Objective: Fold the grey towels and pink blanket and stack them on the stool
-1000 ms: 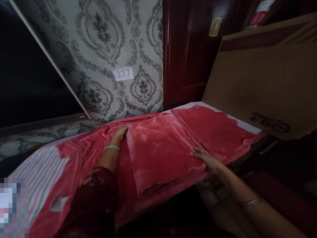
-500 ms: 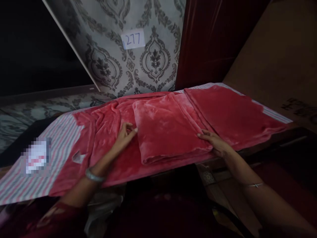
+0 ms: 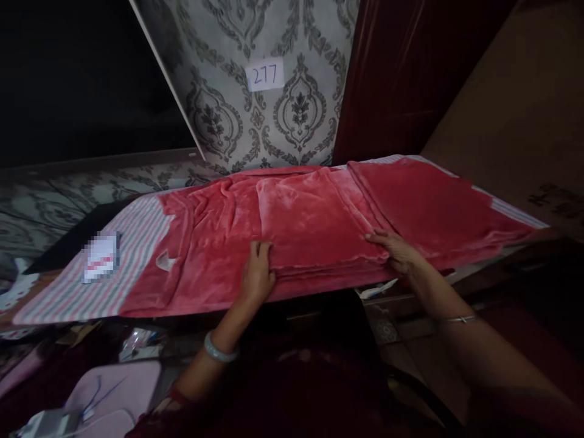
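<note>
Pinching the near left corner of a folded red blanket (image 3: 314,225), the left hand (image 3: 258,277) has its fingers curled over the fold's front edge, thumb side up, closed on the cloth. At three o'clock from it, the right hand (image 3: 396,252) lies at the fold's near right corner, fingers spread flat on top; whether the thumb is tucked under the edge cannot be told. One folded bundle lies between the two hands, its front edge running just inside the near rim of the table (image 3: 479,271).

Under the bundle a spread red blanket (image 3: 201,255) reaches out to nine o'clock, rumpled, and to three o'clock, where it lies smoother. Beneath that, one striped cloth (image 3: 132,243) shows at the far left and as a thin band along the right end. One small blurred card (image 3: 100,258) rests on the stripes, well apart from the left hand at nine o'clock.

Room: the near side, at six o'clock, drops off into dark open space by the person's arms. At twelve o'clock the patterned wall (image 3: 292,115) stands close behind the table, bearing one paper label (image 3: 264,75) reading 277. A large cardboard sheet (image 3: 515,115) leans at two o'clock, closing the right end. Each wrist wears one bangle, two in all.
</note>
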`<state>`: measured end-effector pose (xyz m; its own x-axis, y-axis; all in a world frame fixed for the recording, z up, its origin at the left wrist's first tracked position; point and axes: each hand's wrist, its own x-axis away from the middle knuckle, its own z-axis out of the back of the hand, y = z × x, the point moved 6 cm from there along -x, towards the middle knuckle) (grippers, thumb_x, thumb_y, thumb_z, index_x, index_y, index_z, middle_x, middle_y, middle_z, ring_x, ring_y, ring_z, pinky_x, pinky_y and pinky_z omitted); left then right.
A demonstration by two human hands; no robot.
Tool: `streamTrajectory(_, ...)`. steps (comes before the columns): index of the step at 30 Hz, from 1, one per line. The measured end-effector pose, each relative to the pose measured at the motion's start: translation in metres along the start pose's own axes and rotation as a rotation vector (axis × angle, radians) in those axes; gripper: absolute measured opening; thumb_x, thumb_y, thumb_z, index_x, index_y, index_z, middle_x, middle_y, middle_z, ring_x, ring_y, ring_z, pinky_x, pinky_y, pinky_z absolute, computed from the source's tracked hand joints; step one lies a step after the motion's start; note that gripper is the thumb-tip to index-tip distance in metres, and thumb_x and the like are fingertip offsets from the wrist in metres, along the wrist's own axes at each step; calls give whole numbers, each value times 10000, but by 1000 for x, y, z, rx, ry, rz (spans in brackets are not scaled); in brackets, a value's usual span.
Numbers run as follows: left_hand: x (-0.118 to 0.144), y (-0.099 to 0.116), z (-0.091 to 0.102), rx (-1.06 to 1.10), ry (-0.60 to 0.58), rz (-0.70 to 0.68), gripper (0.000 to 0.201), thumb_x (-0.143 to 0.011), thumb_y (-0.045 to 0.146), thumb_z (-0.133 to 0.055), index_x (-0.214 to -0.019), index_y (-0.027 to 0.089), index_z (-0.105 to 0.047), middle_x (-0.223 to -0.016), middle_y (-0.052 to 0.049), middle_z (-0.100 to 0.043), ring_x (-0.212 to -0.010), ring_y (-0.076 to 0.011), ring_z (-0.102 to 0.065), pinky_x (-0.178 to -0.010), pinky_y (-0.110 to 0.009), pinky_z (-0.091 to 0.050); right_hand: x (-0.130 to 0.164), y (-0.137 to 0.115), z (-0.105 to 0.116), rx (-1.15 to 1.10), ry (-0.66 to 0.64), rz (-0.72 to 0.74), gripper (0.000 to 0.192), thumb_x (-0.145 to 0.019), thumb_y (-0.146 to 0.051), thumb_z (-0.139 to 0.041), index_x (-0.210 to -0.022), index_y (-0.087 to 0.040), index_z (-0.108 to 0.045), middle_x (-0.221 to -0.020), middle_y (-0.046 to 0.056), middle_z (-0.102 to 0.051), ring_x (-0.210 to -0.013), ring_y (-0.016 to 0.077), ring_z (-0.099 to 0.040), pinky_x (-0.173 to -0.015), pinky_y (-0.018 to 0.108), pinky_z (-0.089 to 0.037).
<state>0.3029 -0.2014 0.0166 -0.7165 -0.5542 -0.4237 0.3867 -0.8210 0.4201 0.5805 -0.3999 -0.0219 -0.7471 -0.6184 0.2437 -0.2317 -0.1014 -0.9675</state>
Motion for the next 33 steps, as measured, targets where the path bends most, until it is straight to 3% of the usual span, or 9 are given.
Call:
streamTrajectory(3, 2, -3, 11, -15, -23, 10, 612, -675, -27, -528, -1245, 192, -573, -1246, -115, -508, -1151, -273, -592, -933, -398, -564, 5, 0, -8, 35, 21, -21, 225, -692, -174, -738, -902, -206, -666, -865, 49, -766, -857, 208, -740, -693, 251, -609)
streamTrajectory(7, 11, -11, 5, -23, -85, 25, 586, -695, -15, -518, -1231, 208, -599, -1202, -99, -533, -1068, -256, -630, -897, -399, -587, 4, 7, -11, 63, 50, -12, 257, -657, -221, -736, -908, -208, -683, -958, 66, -773, -942, 221, -728, -726, 241, -593)
streamTrajectory(12, 21, -25, -4, 14, 32, -5, 633, -668, -8, -528, -1258, 212, -593, -1296, -109, -504, -1159, -264, -616, -941, -412, -585, -13, 9, -1, 160, -1, 164, 509, -658, -280, -724, -1159, -204, -673, -1012, 55, -761, -953, 226, -714, -780, 297, -586)
streamTrajectory(15, 25, -30, -3, 23, 94, -29, 644, -669, 23, -542, -1288, 198, -568, -1334, -130, -493, -1173, -281, -617, -927, -436, -594, -29, -12, 7, 446, 42, 294, 664, -709, -300, -713, -1355, -203, -597, -938, 51, -758, -888, 250, -714, -821, 378, -579)
streamTrajectory(17, 28, -32, -3, 27, 135, -49, 623, -678, 59, -554, -1290, 175, -553, -1298, -146, -513, -1160, -296, -623, -920, -463, -595, -42, -39, 1, 694, 120, 406, 606, -742, -293, -704, -1337, -205, -628, -1026, 92, -756, -964, 284, -706, -917, 430, -549)
streamTrajectory(20, 34, -35, -7, 16, 193, -57, 597, -697, 116, -565, -1292, 167, -538, -1247, -154, -540, -1103, -302, -642, -884, -482, -602, -69, -81, -44, 895, 86, 577, 427, -791, -236, -669, -1216, -220, -708, -1264, 122, -699, -1154, 297, -656, -1031, 425, -494)
streamTrajectory(24, 46, -42, -15, -59, 240, -45, 639, -670, 115, -554, -1304, 195, -543, -1245, -143, -564, -1103, -300, -645, -880, -469, -600, -118, -112, -147, 914, -178, 626, 410, -837, -149, -604, -1234, -167, -703, -1310, 140, -679, -1210, 281, -636, -1066, 417, -477)
streamTrajectory(28, 53, -38, -19, -154, 235, -124, 728, -628, 67, -562, -1336, 239, -567, -1226, -129, -607, -1059, -290, -647, -831, -417, -593, -166, -126, -234, 914, -274, 665, 400, -855, -142, -616, -1247, -157, -696, -1380, 144, -637, -1291, 271, -579, -1120, 385, -416)
streamTrajectory(33, 48, -26, -21, -244, 222, -220, 561, -656, 40, -615, -1141, 310, -695, -1061, -83, -680, -920, -248, -649, -761, -346, -564, -214, -127, -293, 944, -378, 605, 163, -855, -222, -667, -982, -173, -756, -1055, 98, -759, -1040, 259, -672, -945, 337, -504)
